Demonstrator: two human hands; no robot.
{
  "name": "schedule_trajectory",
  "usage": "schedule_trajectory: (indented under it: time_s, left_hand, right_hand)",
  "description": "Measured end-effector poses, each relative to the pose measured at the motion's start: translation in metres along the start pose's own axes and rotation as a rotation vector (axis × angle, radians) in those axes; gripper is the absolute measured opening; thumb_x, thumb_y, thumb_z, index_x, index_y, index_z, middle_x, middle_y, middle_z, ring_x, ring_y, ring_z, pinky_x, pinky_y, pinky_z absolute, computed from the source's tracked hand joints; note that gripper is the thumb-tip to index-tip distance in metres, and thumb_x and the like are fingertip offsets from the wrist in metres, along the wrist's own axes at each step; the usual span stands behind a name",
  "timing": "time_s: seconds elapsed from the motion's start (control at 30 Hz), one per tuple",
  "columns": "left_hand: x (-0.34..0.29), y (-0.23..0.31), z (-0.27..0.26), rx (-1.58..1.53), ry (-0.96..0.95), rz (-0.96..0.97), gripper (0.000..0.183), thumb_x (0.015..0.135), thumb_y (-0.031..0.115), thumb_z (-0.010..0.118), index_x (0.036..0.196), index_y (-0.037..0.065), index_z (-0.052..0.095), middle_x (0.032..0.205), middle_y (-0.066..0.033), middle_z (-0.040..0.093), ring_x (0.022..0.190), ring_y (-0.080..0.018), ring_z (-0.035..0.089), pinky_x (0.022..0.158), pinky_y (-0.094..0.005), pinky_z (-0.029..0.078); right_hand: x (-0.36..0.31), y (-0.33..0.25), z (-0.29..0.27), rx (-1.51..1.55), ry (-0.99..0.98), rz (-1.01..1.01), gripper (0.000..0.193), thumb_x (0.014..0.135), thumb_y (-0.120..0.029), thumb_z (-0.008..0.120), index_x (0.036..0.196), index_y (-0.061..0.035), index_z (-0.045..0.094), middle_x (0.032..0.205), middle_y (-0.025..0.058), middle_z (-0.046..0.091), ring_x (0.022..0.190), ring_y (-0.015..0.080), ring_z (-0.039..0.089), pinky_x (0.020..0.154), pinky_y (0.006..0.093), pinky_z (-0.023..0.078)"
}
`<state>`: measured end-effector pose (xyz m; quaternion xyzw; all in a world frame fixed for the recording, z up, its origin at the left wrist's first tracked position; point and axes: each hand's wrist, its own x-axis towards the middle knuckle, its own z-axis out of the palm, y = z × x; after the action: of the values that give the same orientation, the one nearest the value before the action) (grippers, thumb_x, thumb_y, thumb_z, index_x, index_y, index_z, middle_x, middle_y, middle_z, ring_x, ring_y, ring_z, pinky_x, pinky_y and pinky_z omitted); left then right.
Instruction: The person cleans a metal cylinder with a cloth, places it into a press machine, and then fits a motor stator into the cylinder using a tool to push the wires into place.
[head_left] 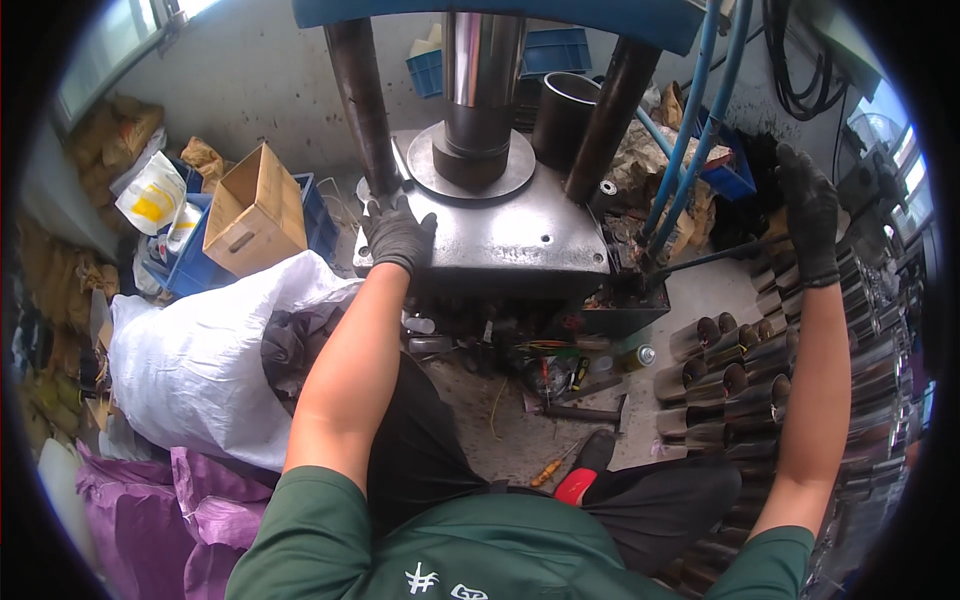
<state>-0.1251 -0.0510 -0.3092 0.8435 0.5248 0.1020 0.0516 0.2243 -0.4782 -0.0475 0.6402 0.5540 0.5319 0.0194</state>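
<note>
My left hand (398, 237), in a dark grey glove, rests on the left front corner of the press's metal bed (500, 232). Its fingers and thumb lie apart, beside a thin metal bar (400, 160) near the left post. On the bed, a shiny ram (483, 60) comes down over a round steel plate (430, 172). My right hand (808, 215), gloved too, is raised at the right with fingers stretched out. A dark rod (722, 254) reaches toward that hand; whether they touch I cannot tell. Below it stand rows of shiny metal tubes (735, 380).
Left are a cardboard box (258, 215), a blue crate (318, 225), a white woven sack (190, 360) and purple sacks (140, 510). A hammer (590, 412), a screwdriver (546, 472) and a spray can (638, 357) lie on the floor. Blue hoses (690, 130) run beside the right post.
</note>
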Motion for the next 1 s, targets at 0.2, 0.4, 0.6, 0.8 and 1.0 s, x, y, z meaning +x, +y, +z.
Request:
schedule_trajectory:
  time_s: [0.2, 0.4, 0.6, 0.8, 1.0]
  left_hand:
    - [-0.032, 0.033, 0.011, 0.125, -0.128, 0.262, 0.098, 0.098, 0.073, 0.047, 0.166, 0.006, 0.026, 0.173, -0.0232, 0.02, 0.161, -0.0411, 0.016, 0.129, -0.0546, 0.016]
    - [-0.105, 0.085, 0.018, 0.068, -0.132, 0.954, 0.093, 0.095, 0.06, 0.062, 0.164, 0.007, 0.03, 0.171, -0.0239, 0.024, 0.159, -0.0425, 0.021, 0.129, -0.0565, 0.017]
    - [-0.109, 0.107, 0.018, -0.217, -0.122, 1.298, 0.073, 0.091, 0.04, 0.073, 0.155, 0.015, 0.048, 0.164, -0.0164, 0.041, 0.155, -0.0396, 0.032, 0.127, -0.0561, 0.025]
    - [-0.071, 0.122, 0.022, -0.15, -0.063, 0.742, 0.081, 0.095, 0.048, 0.067, 0.159, 0.007, 0.039, 0.168, -0.0194, 0.034, 0.157, -0.0386, 0.028, 0.128, -0.054, 0.02]
    - [-0.051, 0.163, 0.035, -0.157, -0.142, 0.793, 0.085, 0.098, 0.059, 0.06, 0.16, 0.007, 0.036, 0.168, -0.0214, 0.035, 0.157, -0.0408, 0.028, 0.127, -0.0554, 0.022]
  right_hand:
    - [0.018, -0.02, -0.007, 0.297, -0.135, 0.307, 0.024, 0.096, -0.018, 0.065, 0.117, -0.0078, 0.07, 0.102, 0.0191, 0.072, 0.09, 0.0379, 0.071, 0.08, 0.0452, 0.056]
    - [0.027, -0.027, -0.022, 0.491, -0.315, 0.701, 0.043, 0.1, -0.044, 0.063, 0.103, -0.0024, 0.073, 0.088, 0.0209, 0.072, 0.082, 0.0353, 0.071, 0.077, 0.0436, 0.054]
    - [0.026, -0.031, -0.022, 0.513, -0.272, 0.694, 0.041, 0.1, -0.043, 0.063, 0.103, -0.003, 0.073, 0.089, 0.0221, 0.071, 0.083, 0.0373, 0.071, 0.078, 0.0446, 0.055]
    - [0.027, -0.031, -0.024, 0.47, -0.277, 0.684, 0.041, 0.099, -0.042, 0.062, 0.103, -0.003, 0.073, 0.09, 0.0231, 0.07, 0.086, 0.0394, 0.071, 0.08, 0.0458, 0.056]
    - [0.028, -0.03, -0.023, 0.481, -0.323, 0.693, 0.041, 0.098, -0.043, 0.063, 0.103, -0.0028, 0.073, 0.087, 0.0227, 0.07, 0.084, 0.0384, 0.07, 0.079, 0.0451, 0.055]
